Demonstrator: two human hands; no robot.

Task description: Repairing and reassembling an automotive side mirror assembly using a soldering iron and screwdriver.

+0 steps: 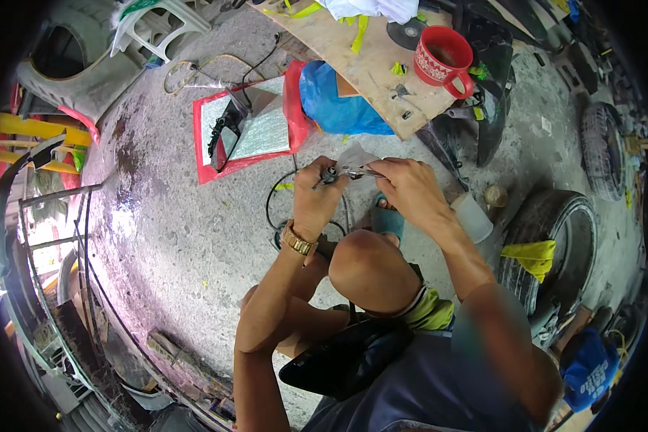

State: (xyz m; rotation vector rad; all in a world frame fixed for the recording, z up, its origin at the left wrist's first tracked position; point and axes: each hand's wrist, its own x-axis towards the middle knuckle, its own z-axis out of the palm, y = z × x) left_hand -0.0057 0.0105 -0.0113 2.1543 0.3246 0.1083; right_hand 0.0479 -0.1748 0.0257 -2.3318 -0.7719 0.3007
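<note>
Small grey part point(329, 175) in the pinched fingers of the left hand point(314, 193), above rough concrete floor point(165, 237); presumably light and stiff, best held by its sides; right-hand fingers point(392, 170) clasp a slim metal tool point(367, 173) beside it; rightward, red cup point(443, 54) on a board point(374, 83); 2 tyres point(602, 155) beyond.

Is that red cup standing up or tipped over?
Standing up. The red cup sits on the board with its open mouth facing up. I can't tell how full it is.
</note>
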